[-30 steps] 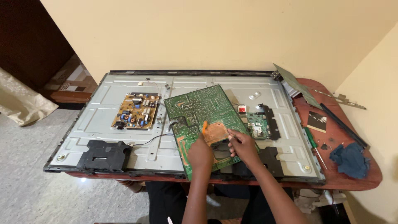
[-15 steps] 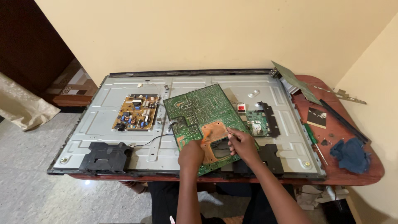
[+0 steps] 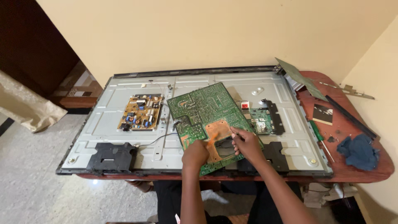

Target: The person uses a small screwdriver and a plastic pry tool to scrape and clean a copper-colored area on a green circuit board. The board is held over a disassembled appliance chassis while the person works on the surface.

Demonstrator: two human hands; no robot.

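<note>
Since the earlier frames, both hands are sitting lower on the green circuit board (image 3: 209, 120), and the orange tool (image 3: 212, 140) is now lying flatter over the board's copper patch (image 3: 219, 133) rather than standing up near its top edge.

From the head camera, the green circuit board is lying solder side up, tilted, on the metal back panel of a flat screen (image 3: 124, 137), near the panel's front middle. The left hand (image 3: 195, 154) is curling around the orange tool, gripping its handle with the tip pointing up and right across the copper patch. The right hand (image 3: 247, 143) is resting on the board's right edge, its fingers pinched together; what they are pinching is too small to tell.

A yellow power board (image 3: 141, 112) is sitting on the panel well to the left of the green board, and a small green board (image 3: 260, 121) is lying just to its right. The panel is resting on a reddish counter (image 3: 352, 166), where a green-handled screwdriver (image 3: 318, 135) and a blue cloth (image 3: 358, 151) are lying to the right, well apart from the hands.
</note>
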